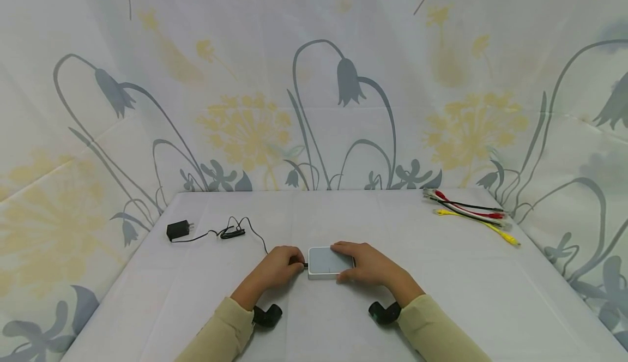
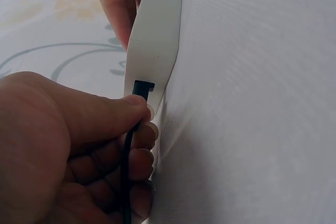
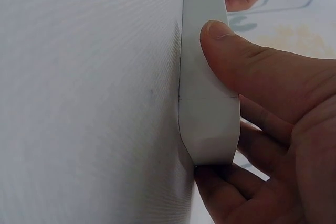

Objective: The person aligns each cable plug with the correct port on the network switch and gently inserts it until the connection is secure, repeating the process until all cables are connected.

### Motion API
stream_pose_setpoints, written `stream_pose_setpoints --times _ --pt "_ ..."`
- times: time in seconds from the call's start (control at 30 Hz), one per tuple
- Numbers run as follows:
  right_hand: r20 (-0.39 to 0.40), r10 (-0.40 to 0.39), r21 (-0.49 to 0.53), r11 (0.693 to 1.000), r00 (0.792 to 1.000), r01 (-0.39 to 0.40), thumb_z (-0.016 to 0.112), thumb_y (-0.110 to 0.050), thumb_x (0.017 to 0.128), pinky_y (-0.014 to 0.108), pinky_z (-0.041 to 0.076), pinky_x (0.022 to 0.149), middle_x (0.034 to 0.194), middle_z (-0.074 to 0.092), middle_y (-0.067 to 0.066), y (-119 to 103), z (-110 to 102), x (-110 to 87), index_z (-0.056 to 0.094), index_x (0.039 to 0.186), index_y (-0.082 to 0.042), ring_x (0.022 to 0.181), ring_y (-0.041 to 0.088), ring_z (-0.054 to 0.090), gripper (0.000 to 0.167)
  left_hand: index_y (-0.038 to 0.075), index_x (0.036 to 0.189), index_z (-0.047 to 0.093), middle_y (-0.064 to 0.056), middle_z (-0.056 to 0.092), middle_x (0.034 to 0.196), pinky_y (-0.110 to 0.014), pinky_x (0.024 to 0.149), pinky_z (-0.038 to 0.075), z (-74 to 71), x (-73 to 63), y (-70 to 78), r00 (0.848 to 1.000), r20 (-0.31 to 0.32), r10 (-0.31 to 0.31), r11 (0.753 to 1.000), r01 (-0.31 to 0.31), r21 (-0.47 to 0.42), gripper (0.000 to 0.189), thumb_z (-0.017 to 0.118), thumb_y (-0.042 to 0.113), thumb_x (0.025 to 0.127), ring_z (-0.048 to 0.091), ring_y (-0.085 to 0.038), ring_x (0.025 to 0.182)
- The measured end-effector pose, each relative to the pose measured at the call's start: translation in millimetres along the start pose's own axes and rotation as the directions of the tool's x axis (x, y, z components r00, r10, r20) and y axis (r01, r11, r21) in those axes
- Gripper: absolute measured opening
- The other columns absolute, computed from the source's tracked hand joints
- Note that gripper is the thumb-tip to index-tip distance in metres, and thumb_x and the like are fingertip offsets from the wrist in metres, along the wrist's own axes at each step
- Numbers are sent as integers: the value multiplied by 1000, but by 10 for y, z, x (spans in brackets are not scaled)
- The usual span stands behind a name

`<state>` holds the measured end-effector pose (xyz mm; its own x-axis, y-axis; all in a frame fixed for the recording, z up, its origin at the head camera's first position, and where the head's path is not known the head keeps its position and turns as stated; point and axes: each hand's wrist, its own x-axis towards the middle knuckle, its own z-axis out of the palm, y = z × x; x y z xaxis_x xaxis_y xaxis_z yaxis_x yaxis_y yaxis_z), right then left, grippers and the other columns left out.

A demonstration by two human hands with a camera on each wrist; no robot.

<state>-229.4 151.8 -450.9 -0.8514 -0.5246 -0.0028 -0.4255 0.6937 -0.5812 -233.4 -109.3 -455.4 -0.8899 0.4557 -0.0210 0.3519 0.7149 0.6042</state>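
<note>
A flat white box (image 1: 324,269) with a grey top lies on the table in front of the person. The left hand (image 1: 277,266) is at its left end, pinching a black cable plug (image 2: 139,90) between thumb and forefinger. In the left wrist view, the plug's tip meets a dark port in the box's side, and its thin black cord (image 2: 127,177) runs down across the curled fingers. The right hand (image 1: 370,264) grips the box's right end, thumb (image 3: 220,40) along the near side and fingers around the far side and end.
At the left lies a black power adapter (image 1: 177,230), its cord (image 1: 231,233) partly bundled with a tie and leading to the left hand. Several short cables in red, black, white and yellow (image 1: 471,213) lie at the table's back right. A patterned curtain (image 1: 319,106) hangs behind the white table (image 1: 314,215).
</note>
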Motion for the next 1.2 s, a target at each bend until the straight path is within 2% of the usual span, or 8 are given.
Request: stream_pose_setpoints --times 0.33,0.5,0.77,1.2 --pt "0 -27 -20 999 1000 27 79 -32 79 45 43 102 148 48 8 -20 -11 -1 51 142 -12 131 28 51 72 9 90 68 2 64 86 -32 73 47 -16 -18 36 1000 -20 16 1000 -17 -21 6 63 11 92 55 -12 80" --pt "-7 -39 -23 999 999 38 80 -32 79 45 43 102 147 49 8 -28 -8 1 52 141 -11 130 27 51 71 10 92 68 2 64 88 -33 75 48 -6 -10 29 1000 -5 16 1000 -16 -17 6 62 11 93 55 -12 82" --pt "3 -17 -20 1000 1000 17 79 -32 79 44 43 102 148 48 6 -32 1 -5 51 142 -12 130 27 51 72 10 92 68 1 63 87 -32 74 47 10 -7 42 1000 -2 12 1000 -12 -17 5 63 10 92 54 -13 81" --pt "-12 -18 -23 1000 1000 18 79 -30 79 46 44 100 147 49 9 -80 -3 -22 52 140 -10 130 29 51 70 8 91 69 1 66 88 -30 71 48 19 -17 49 995 -45 87 995 -84 53 5 64 10 91 55 -10 79"
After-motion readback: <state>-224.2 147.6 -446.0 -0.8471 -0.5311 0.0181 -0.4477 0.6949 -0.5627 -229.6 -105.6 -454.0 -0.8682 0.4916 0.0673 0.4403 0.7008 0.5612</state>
